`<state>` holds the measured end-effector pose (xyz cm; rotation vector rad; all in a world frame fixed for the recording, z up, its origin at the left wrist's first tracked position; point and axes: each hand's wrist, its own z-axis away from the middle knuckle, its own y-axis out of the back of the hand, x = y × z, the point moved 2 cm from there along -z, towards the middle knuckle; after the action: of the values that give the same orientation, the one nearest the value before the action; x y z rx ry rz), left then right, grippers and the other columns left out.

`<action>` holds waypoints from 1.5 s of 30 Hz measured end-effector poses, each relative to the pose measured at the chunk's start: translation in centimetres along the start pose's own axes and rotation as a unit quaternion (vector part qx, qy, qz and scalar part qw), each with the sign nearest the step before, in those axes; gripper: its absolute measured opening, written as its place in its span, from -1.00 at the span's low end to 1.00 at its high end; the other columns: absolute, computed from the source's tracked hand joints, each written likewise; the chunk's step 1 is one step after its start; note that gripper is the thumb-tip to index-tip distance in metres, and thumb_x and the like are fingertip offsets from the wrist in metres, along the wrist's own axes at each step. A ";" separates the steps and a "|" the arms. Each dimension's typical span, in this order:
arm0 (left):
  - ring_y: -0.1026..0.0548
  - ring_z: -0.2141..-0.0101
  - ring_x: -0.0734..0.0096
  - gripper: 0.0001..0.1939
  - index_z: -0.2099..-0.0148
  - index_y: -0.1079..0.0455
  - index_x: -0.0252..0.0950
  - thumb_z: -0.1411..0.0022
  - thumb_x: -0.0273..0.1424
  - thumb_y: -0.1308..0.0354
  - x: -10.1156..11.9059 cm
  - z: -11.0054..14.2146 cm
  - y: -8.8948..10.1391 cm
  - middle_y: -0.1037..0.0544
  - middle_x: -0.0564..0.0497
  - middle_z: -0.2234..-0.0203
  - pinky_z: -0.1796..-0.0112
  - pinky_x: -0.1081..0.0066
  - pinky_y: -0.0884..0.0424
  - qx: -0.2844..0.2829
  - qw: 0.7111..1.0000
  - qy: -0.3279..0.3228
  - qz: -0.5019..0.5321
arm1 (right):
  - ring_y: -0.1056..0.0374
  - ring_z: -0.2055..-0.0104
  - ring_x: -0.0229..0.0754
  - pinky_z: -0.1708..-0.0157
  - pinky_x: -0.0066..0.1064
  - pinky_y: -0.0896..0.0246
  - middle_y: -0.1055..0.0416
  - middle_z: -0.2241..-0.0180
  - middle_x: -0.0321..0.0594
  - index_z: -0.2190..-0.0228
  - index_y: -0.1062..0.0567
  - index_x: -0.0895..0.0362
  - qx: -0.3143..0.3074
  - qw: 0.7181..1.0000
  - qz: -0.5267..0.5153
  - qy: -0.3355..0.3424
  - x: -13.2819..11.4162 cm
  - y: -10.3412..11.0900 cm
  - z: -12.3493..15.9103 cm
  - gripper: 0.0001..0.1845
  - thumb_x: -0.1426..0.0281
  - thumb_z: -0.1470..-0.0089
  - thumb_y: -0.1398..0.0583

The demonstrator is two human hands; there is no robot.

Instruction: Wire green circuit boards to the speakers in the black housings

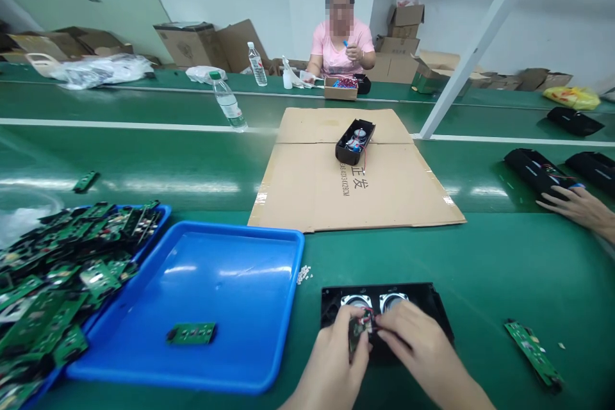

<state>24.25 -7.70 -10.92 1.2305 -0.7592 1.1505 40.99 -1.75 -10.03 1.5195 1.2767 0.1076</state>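
A black speaker housing (331, 307) lies in front of me, with two round silver-rimmed speakers (356, 302) set in it. Over it, my left hand (336, 349) grips a small green circuit board (356, 330) between thumb and fingers. Red wires (368, 319) show at the board's upper right edge. There my right hand (416, 339) is closed in a pinch; what lies between its fingertips is too small to make out, perhaps a wire end. Both hands hide the lower part of the housing.
A blue tray (216, 282) on the left holds one circuit board (191, 333); beside it is a heap of boards (62, 269). Another board (532, 352) lies right. An open housing (355, 141) rests on cardboard (312, 186). A co-worker's hand (576, 205) touches a black housing.
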 end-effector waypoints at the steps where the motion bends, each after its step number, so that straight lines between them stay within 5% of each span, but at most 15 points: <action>1: -0.65 0.44 0.31 -0.76 0.05 -0.40 -0.16 -0.29 -0.42 0.02 -0.1 0.0 0.1 -0.68 0.03 0.44 0.35 0.42 -0.46 0.007 1.000 0.003 -0.019 | -0.49 0.14 -0.11 0.19 -0.34 -0.50 -0.55 0.15 -0.12 0.07 -0.49 0.11 -0.032 0.999 0.021 -0.016 0.7 0.6 0.1 -0.84 0.40 -0.31 -0.23; 3: -0.62 0.48 0.28 -0.76 0.05 -0.40 -0.15 -0.28 -0.36 0.00 -0.5 0.0 0.5 -0.67 0.03 0.46 0.41 0.40 -0.41 0.013 0.998 0.020 -0.057 | -0.34 -0.20 0.19 -0.06 0.01 -0.46 -0.35 -0.20 0.10 -0.20 -0.35 0.08 -0.104 0.989 0.098 -0.043 2.2 1.4 0.6 -0.13 0.23 0.07 -0.52; 5: -0.56 0.56 0.29 -0.75 0.06 -0.41 -0.16 -0.27 -0.27 -0.03 -0.9 -0.1 0.9 -0.64 0.05 0.52 0.49 0.40 -0.34 0.012 0.996 0.048 -0.073 | -0.08 -0.35 0.47 -0.17 0.36 -0.24 -0.05 -0.36 0.29 -0.34 -0.17 0.08 -0.180 0.969 0.162 -0.050 3.4 1.4 1.2 0.47 0.17 0.58 -0.65; 7: -0.53 0.59 0.30 -0.73 0.08 -0.42 -0.18 -0.24 -0.19 -0.07 -1.1 -0.3 1.4 -0.63 0.05 0.54 0.51 0.42 -0.32 0.011 0.996 0.067 -0.054 | -0.05 -0.34 0.55 -0.18 0.54 -0.05 -0.05 -0.35 0.37 -0.37 -0.14 0.08 -0.223 0.955 0.188 -0.048 4.1 0.7 1.6 0.60 0.21 0.73 -0.66; 10: -0.57 0.55 0.30 -0.71 0.16 -0.46 -0.20 -0.16 -0.14 -0.20 -0.7 -0.9 2.3 -0.63 0.05 0.54 0.48 0.43 -0.39 0.012 0.996 0.089 0.003 | -0.18 -0.29 0.43 -0.19 0.58 0.05 -0.26 -0.24 0.26 -0.34 -0.18 0.03 -0.207 0.959 0.186 -0.048 4.0 0.1 2.0 0.36 0.27 0.45 -0.62; 14: -0.62 0.49 0.31 -0.63 0.19 -0.47 -0.24 -0.02 -0.15 -0.39 0.4 -1.6 2.5 -0.64 0.04 0.51 0.43 0.45 -0.48 -0.015 0.982 0.136 0.126 | -0.27 -0.22 0.29 -0.19 0.37 -0.11 -0.35 -0.18 0.13 -0.27 -0.26 0.09 -0.121 0.976 0.181 -0.027 2.7 0.9 2.2 -0.01 0.29 0.18 -0.46; 18: -0.62 0.40 0.36 -0.41 0.01 -0.43 -0.23 0.02 -0.09 -0.47 0.5 -2.7 2.0 -0.65 0.02 0.36 0.35 0.44 -0.52 -0.058 0.973 0.093 0.201 | -0.32 -0.15 0.22 -0.19 0.24 -0.06 -0.40 -0.13 0.02 -0.16 -0.36 0.07 -0.011 0.970 0.239 -0.035 3.4 3.1 3.5 -0.20 0.41 0.19 -0.32; 21: -0.61 0.34 0.38 -0.40 -0.07 -0.42 -0.23 -0.03 -0.12 -0.45 0.5 -5.1 2.4 -0.64 -0.04 0.27 0.30 0.44 -0.51 -0.119 0.979 0.011 0.166 | -0.31 -0.16 0.23 -0.21 0.17 0.02 -0.38 -0.15 0.00 -0.19 -0.30 0.05 0.029 0.952 0.292 -0.088 7.2 5.5 6.0 -0.09 0.41 0.29 -0.28; 24: -0.63 0.22 0.27 -0.53 -0.03 -0.44 -0.28 -0.15 -0.15 -0.29 0.9 -10.1 4.2 -0.63 -0.15 0.14 0.27 0.37 -0.56 -0.139 0.989 -0.031 0.048 | -0.35 -0.09 0.28 -0.14 0.14 -0.01 -0.43 -0.09 0.04 -0.16 -0.32 -0.01 0.081 0.897 0.383 -0.204 13.2 8.8 9.1 -0.14 0.35 0.27 -0.30; 28: -0.59 0.06 0.12 -0.64 -0.01 -0.44 -0.33 -0.19 -0.31 -0.22 2.2 -20.3 7.2 -0.59 -0.20 0.02 0.02 0.15 -0.54 -0.025 0.991 -0.055 -0.120 | -0.35 -0.08 0.26 -0.01 0.04 -0.08 -0.44 -0.08 0.09 -0.17 -0.39 0.08 0.113 0.806 0.421 -0.400 20.7 13.0 12.3 -0.22 0.26 0.14 -0.34; 32: -0.35 -0.23 -0.03 -0.51 -0.22 -0.33 -0.33 -0.25 -0.47 -0.25 3.7 -30.0 8.2 -0.41 -0.21 -0.21 -0.23 -0.12 -0.27 0.062 0.963 -0.087 -0.248 | -0.32 -0.11 0.31 0.02 0.02 -0.12 -0.39 -0.15 0.14 -0.25 -0.35 0.20 0.101 0.756 0.395 -0.512 24.2 15.6 13.9 -0.28 0.19 -0.11 -0.24; 38: -0.42 -0.17 -0.03 -0.40 -0.32 -0.26 -0.27 -0.27 -0.54 -0.28 6.9 -38.8 7.9 -0.40 -0.18 -0.22 -0.19 -0.15 -0.32 0.110 0.921 -0.108 -0.359 | -0.30 -0.19 0.36 -0.04 0.17 -0.23 -0.38 -0.19 0.14 -0.17 -0.46 0.14 0.108 0.766 0.366 -0.517 24.7 16.5 15.2 -0.30 0.15 -0.02 -0.27; 42: -0.57 0.13 0.18 -0.68 -0.09 -0.42 -0.34 -0.30 -0.51 -0.26 8.6 -40.3 7.9 -0.57 -0.01 0.17 0.03 0.10 -0.50 0.126 0.906 -0.144 -0.377 | -0.14 -0.32 0.41 -0.11 0.45 -0.15 -0.27 -0.28 0.11 -0.08 -0.53 0.05 0.204 0.797 0.364 -0.437 22.1 15.5 15.8 -0.47 0.11 -0.16 -0.12; 45: -0.53 0.34 0.33 -0.91 0.16 -0.43 -0.34 -0.28 -0.51 -0.26 8.9 -39.4 7.6 -0.48 0.12 0.43 0.23 0.28 -0.49 0.148 0.903 -0.163 -0.369 | -0.17 -0.32 0.28 -0.18 0.21 -0.28 -0.34 -0.24 -0.01 -0.01 -0.58 -0.03 0.297 0.814 0.310 -0.390 19.3 13.6 16.9 -0.58 0.14 -0.26 -0.07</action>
<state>14.46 32.13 -8.99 1.7914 -0.2896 0.4365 68.59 3.91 -16.82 2.1476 0.0997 -0.5040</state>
